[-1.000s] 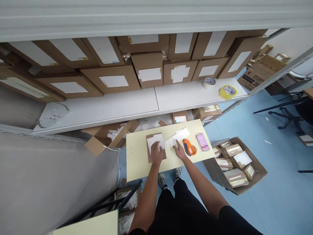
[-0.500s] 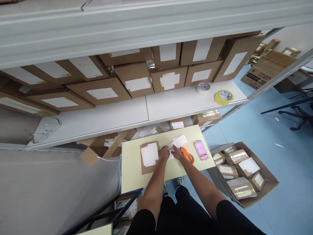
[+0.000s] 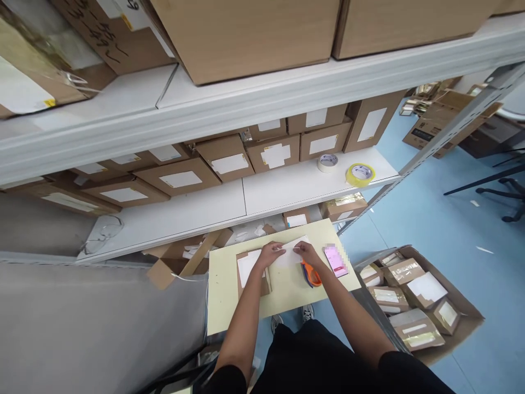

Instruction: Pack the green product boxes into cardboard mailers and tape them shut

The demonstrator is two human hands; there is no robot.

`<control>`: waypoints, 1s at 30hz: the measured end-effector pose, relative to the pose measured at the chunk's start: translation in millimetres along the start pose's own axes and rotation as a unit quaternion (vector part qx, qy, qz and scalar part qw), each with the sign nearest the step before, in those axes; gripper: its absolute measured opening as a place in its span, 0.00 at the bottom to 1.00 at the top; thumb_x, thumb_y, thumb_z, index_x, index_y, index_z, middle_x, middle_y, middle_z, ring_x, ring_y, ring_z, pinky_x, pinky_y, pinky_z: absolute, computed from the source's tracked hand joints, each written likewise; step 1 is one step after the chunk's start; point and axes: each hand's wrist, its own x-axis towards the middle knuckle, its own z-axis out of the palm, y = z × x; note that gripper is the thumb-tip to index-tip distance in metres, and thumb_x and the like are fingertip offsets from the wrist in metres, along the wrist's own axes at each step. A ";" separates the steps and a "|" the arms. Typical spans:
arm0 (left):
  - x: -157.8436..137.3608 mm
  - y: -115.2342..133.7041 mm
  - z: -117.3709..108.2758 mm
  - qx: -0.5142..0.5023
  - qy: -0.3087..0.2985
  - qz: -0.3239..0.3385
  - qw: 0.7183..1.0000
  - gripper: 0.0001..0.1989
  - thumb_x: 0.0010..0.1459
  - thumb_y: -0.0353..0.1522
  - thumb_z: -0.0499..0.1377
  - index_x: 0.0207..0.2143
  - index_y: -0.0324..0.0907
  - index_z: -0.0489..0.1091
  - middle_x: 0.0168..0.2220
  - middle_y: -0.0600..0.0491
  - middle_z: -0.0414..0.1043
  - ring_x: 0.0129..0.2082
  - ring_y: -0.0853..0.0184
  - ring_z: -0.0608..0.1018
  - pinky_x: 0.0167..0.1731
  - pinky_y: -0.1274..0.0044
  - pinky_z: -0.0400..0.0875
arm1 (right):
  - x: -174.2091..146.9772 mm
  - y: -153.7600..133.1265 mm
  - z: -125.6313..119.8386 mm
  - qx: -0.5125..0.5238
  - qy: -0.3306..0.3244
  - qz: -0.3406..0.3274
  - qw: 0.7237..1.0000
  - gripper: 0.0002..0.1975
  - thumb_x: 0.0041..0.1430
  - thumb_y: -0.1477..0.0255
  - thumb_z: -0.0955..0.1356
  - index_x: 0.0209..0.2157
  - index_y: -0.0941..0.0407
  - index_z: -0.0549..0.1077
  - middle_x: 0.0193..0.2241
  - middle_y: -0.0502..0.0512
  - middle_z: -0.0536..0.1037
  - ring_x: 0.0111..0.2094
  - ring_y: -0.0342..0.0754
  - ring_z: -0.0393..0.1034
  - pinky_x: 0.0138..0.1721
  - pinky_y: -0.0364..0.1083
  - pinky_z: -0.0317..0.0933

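Observation:
On the pale yellow board (image 3: 221, 306), a white paper sheet (image 3: 290, 258) lies between my hands. My left hand (image 3: 270, 255) is closed in a pinch at the left edge of this paper. From the other side, my right hand (image 3: 307, 254) pinches the paper near its right edge. A flat cardboard box (image 3: 266, 284) bearing a white label (image 3: 247, 265) lies partly under my left forearm. Just below my right hand sits an orange tape dispenser (image 3: 312, 276). Right of my right wrist lies a phone (image 3: 336, 259) with a pink screen.
Ahead, a white shelf (image 3: 197, 210) holds labelled cardboard boxes (image 3: 273, 156), a white tape roll (image 3: 328, 162) and a yellow tape roll (image 3: 361, 174). A large open carton (image 3: 463, 336) of small parcels stands on the floor at right. An open box (image 3: 162, 273) is at left.
My hands have moved slightly apart, with the paper spread between them. The view has tilted up, so boxes on the upper shelf now show.

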 end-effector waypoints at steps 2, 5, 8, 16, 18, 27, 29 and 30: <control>4.3 16.8 -4.2 0.045 -0.020 -0.003 0.999 0.23 0.51 0.46 0.70 0.45 0.43 0.82 0.50 0.44 0.81 0.51 0.53 0.80 0.54 0.67 0.73 | -6.0 -13.3 -17.6 0.012 0.013 0.005 1.000 0.21 0.54 0.49 0.69 0.33 0.53 0.72 0.27 0.51 0.77 0.28 0.50 0.70 0.29 0.46 0.64; 12.3 35.9 -5.4 0.087 -0.055 -0.013 0.995 0.22 0.46 0.46 0.72 0.40 0.44 0.83 0.47 0.46 0.82 0.52 0.51 0.79 0.54 0.67 0.72 | -15.7 -24.3 -42.1 0.026 0.067 -0.005 0.997 0.20 0.53 0.50 0.70 0.32 0.53 0.71 0.24 0.49 0.74 0.25 0.48 0.67 0.26 0.44 0.59; 21.3 48.7 -2.5 0.055 -0.108 -0.006 0.993 0.22 0.45 0.49 0.71 0.35 0.41 0.83 0.41 0.48 0.84 0.46 0.53 0.81 0.50 0.68 0.73 | -26.0 -24.7 -61.7 0.049 0.118 -0.016 0.992 0.20 0.51 0.51 0.72 0.31 0.53 0.72 0.23 0.48 0.73 0.24 0.47 0.65 0.25 0.44 0.57; 38.0 77.8 17.8 0.007 -0.164 -0.007 0.986 0.22 0.38 0.49 0.73 0.29 0.40 0.83 0.31 0.49 0.83 0.34 0.59 0.80 0.41 0.71 0.72 | -51.7 -10.9 -72.9 0.129 0.211 -0.017 0.969 0.19 0.47 0.52 0.75 0.28 0.54 0.73 0.21 0.48 0.73 0.22 0.46 0.64 0.24 0.43 0.56; 38.2 80.3 17.7 -0.005 -0.158 -0.006 0.987 0.21 0.37 0.48 0.74 0.28 0.41 0.83 0.31 0.48 0.83 0.33 0.59 0.80 0.40 0.70 0.72 | -56.7 -9.4 -75.1 0.150 0.240 -0.028 0.959 0.19 0.46 0.53 0.75 0.28 0.53 0.73 0.21 0.48 0.74 0.22 0.45 0.64 0.24 0.43 0.56; 41.4 74.1 7.9 -0.051 -0.046 0.019 0.997 0.23 0.39 0.48 0.75 0.31 0.40 0.83 0.38 0.42 0.84 0.42 0.52 0.83 0.49 0.63 0.73 | -87.2 -22.3 -116.1 0.255 0.276 -0.028 0.926 0.22 0.43 0.54 0.77 0.33 0.54 0.72 0.21 0.46 0.74 0.19 0.43 0.62 0.21 0.43 0.54; 40.2 73.1 25.2 -0.049 -0.024 0.032 0.998 0.25 0.40 0.46 0.75 0.38 0.40 0.83 0.47 0.40 0.83 0.52 0.49 0.80 0.57 0.61 0.69 | -89.7 -30.9 -107.0 0.260 0.237 -0.041 0.935 0.21 0.43 0.58 0.78 0.35 0.54 0.74 0.24 0.47 0.76 0.21 0.44 0.65 0.23 0.42 0.57; 38.0 72.7 33.9 -0.043 -0.005 0.043 0.998 0.27 0.40 0.45 0.76 0.41 0.40 0.82 0.51 0.40 0.81 0.57 0.48 0.77 0.60 0.61 0.66 | -90.5 -35.4 -100.9 0.259 0.219 -0.050 0.940 0.20 0.43 0.60 0.78 0.36 0.54 0.75 0.26 0.48 0.77 0.23 0.44 0.68 0.25 0.42 0.59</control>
